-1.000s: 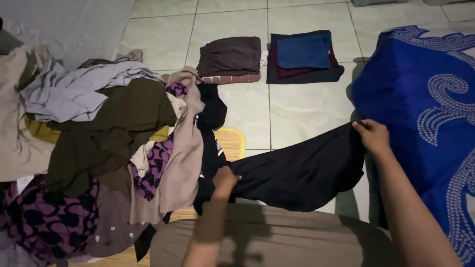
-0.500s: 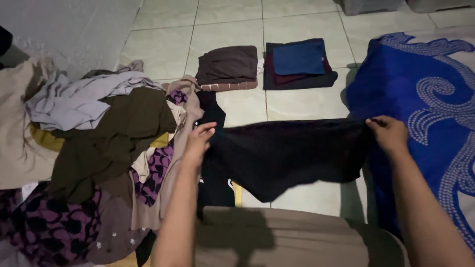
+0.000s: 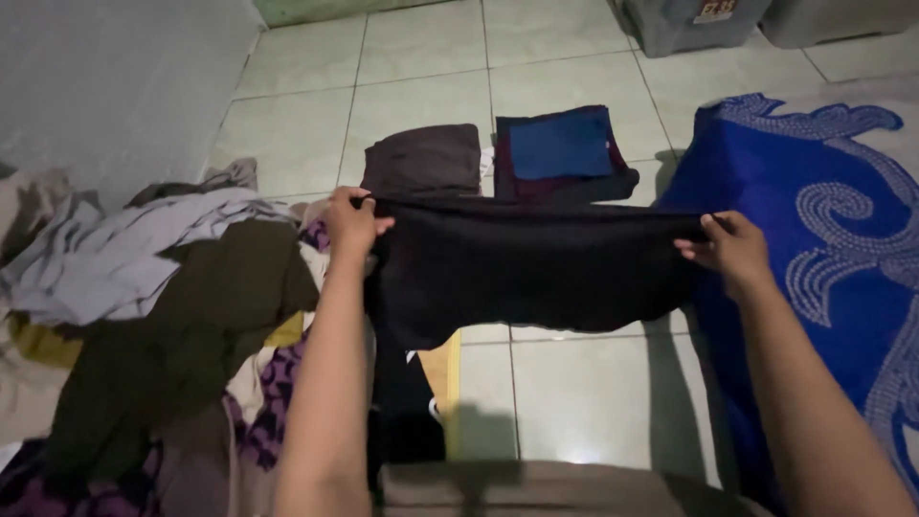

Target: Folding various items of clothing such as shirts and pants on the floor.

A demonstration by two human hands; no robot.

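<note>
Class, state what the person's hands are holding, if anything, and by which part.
Both hold a black garment stretched between them: left hand grips its upper left corner, right hand its upper right corner.

Dim room, cool light from above. Glare spot on the floor tiles near the bottom. Dark clothes lose detail.

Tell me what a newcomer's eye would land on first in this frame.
First, the wide black cloth garment stretched taut in mid-frame, pinched at its top corners by the left hand and the right hand above the pale tiled floor. Next, the bright blue patterned fabric at the right edge, and the jumbled heap of unfolded clothes on the left. Behind the garment lie two folded stacks, one dark brown, one topped in blue.
</note>
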